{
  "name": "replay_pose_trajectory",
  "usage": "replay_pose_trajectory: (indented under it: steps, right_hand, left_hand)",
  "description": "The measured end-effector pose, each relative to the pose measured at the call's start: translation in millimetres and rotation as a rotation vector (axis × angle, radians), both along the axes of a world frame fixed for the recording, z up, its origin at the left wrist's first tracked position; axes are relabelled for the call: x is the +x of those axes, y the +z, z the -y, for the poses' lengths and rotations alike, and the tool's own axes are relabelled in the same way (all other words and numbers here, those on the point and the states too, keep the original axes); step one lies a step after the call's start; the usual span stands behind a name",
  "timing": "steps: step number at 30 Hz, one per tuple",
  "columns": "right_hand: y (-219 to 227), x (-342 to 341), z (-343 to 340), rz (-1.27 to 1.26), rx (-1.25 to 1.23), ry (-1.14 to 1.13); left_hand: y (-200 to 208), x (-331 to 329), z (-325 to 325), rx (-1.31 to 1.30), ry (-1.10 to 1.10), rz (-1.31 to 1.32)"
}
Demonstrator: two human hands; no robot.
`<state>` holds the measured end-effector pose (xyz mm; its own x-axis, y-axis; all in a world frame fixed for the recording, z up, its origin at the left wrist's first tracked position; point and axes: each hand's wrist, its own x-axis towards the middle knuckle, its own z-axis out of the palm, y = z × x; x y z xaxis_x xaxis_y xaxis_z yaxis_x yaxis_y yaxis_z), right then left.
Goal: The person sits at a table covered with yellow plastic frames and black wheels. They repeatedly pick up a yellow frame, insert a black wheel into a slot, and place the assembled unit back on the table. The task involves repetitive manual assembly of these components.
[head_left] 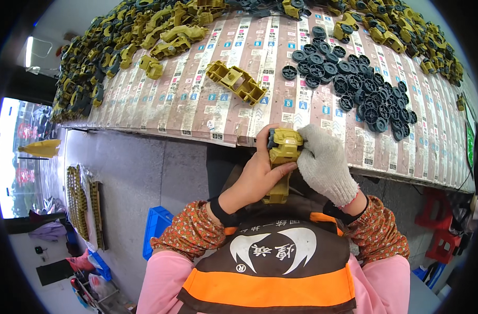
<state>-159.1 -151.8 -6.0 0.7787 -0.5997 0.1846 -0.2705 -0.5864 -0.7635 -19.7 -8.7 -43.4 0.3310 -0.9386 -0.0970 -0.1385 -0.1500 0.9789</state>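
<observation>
My bare left hand (254, 175) grips an olive-yellow plastic toy vehicle body (286, 146) at the table's near edge, thumb across its front. A dark wheel (272, 139) shows on the body's left side. Against its right side, my right hand (325, 162), in a pale knitted glove, has its fingers curled closed; anything inside them is hidden. Below the body, another olive-yellow plastic part (278, 191) shows in front of my apron; whether the two are joined I cannot tell. Farther off, an upturned olive-yellow vehicle body (236, 82) lies alone on the table.
Loose dark wheels (364, 86) are spread at right on the label-covered table (186, 112). Heaped toy vehicles (100, 63) line its far left, with another heap (401, 23) at far right. A blue crate (156, 227) stands on the floor at left, red stools (440, 235) at right.
</observation>
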Motion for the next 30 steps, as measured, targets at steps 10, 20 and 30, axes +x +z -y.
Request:
replay_pose_trajectory:
  steps: [10,20,30]
  right_hand:
    - [5.6,-13.4,105.2,-0.279,-0.629,-0.295]
    - [3.6,-10.2,115.1,-0.49,-0.826,-0.15]
    - [10.7,-21.5,49.8,-0.011,0.009,-0.036]
  left_hand:
    - [16.6,13.7,12.3,0.045,0.189,-0.651]
    - [6.2,11.9,5.2,0.032,0.259,-0.644]
    - [32.6,8.9,12.8,-0.104,0.313,-0.91]
